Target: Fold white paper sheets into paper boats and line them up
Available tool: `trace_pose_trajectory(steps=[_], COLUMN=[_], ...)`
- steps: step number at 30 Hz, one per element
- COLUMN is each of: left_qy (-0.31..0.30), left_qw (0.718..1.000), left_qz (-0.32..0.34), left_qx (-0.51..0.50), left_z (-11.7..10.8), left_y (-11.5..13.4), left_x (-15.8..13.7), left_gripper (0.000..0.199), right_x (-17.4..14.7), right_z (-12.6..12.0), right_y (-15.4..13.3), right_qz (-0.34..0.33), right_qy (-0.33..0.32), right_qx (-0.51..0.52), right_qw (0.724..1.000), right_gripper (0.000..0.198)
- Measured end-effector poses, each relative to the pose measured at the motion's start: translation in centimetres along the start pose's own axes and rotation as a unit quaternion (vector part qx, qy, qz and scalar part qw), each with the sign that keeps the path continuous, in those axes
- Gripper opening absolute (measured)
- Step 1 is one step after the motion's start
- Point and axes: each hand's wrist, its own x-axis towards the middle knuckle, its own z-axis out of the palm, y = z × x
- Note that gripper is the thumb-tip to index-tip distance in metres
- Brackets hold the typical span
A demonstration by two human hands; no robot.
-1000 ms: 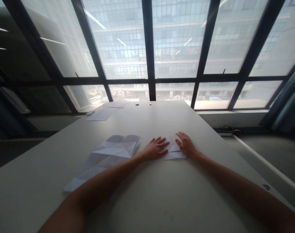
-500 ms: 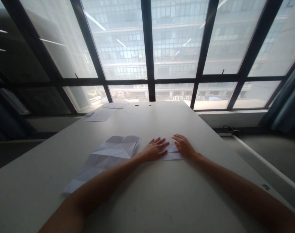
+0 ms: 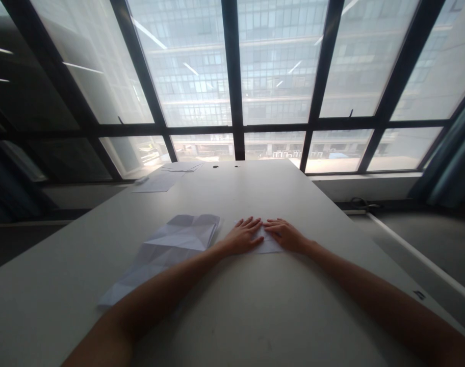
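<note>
A small piece of folded white paper (image 3: 268, 246) lies flat on the white table, mostly covered by my two hands. My left hand (image 3: 244, 236) rests on its left part, palm down, fingers stretched and spread. On the right part lies my right hand (image 3: 286, 235), also palm down, its fingers stretched out toward the left one. The fingertips of both hands nearly meet over the paper. Left of my left hand, partly behind the forearm, is a larger stack of creased white paper (image 3: 179, 233).
The long white table (image 3: 263, 193) reaches to tall dark-framed windows (image 3: 236, 81). Flat white sheets (image 3: 159, 181) lie at its far left edge. Two small dark spots show near the far end. Curtains (image 3: 450, 158) hang at the right, above a pale floor pipe (image 3: 419, 255).
My right hand has come down and moved left onto the paper, closer to my left hand. My left hand has hardly moved.
</note>
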Motion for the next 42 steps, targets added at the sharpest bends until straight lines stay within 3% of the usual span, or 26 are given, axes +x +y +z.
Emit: trace_pose_trajectory(steps=[13,21,29,42], left_qy=[0.008,0.002,0.000,-0.001], left_qw=[1.000,1.000,1.000,1.000], left_qz=[0.001,-0.002,-0.005,0.000], left_qx=[0.002,0.002,0.003,0.003], left_z=[0.2,0.1,-0.1,0.0], left_y=[-0.2,-0.1,0.1,-0.1], left_x=[0.0,0.1,-0.1,-0.1], left_gripper=[0.066,0.067,0.068,0.064], right_x=[0.3,-0.1,0.2,0.2], right_z=[-0.3,-1.4,-1.5,-1.2], right_y=[-0.6,-2.0,-2.1,-1.9], right_qz=[-0.049,0.005,0.075,0.095], right_qy=[0.019,0.002,-0.028,-0.066], right_qx=[0.042,-0.018,-0.083,-0.112], right_qw=[0.998,1.000,0.993,0.987], right_gripper=[0.023,0.016,0.044,0.046])
